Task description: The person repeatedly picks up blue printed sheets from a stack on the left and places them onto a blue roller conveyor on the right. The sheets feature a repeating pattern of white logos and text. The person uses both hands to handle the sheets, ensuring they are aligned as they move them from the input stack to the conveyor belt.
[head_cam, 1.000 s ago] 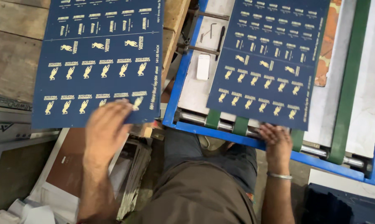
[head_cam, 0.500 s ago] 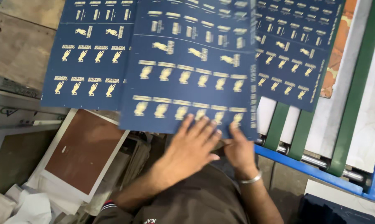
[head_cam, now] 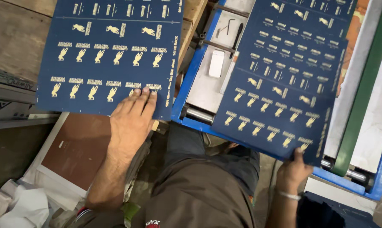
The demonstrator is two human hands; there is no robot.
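Observation:
Two dark blue sheets printed with rows of small gold figures are in view. The left sheet [head_cam: 110, 50] lies on a wooden table [head_cam: 13, 38]. My left hand [head_cam: 132, 116] holds its near edge, fingers flat on top. The right sheet [head_cam: 284, 80] lies slanted over a blue-framed machine [head_cam: 191, 80]. My right hand [head_cam: 293, 171] grips its near right corner with the thumb on top. A thin bracelet is on that wrist.
On the machine bed lie a white block [head_cam: 216, 63], a hex key [head_cam: 226, 27] and a black pen [head_cam: 238, 34]. Green belts [head_cam: 360, 126] run over metal rollers [head_cam: 199, 114]. A brown board in a white frame [head_cam: 77, 147] and crumpled white paper [head_cam: 22, 207] sit at lower left.
Half a second ago both hands carried one sheet leftward. Now that sheet rests on the left table under my left hand, and my right hand is back at the machine holding another sheet.

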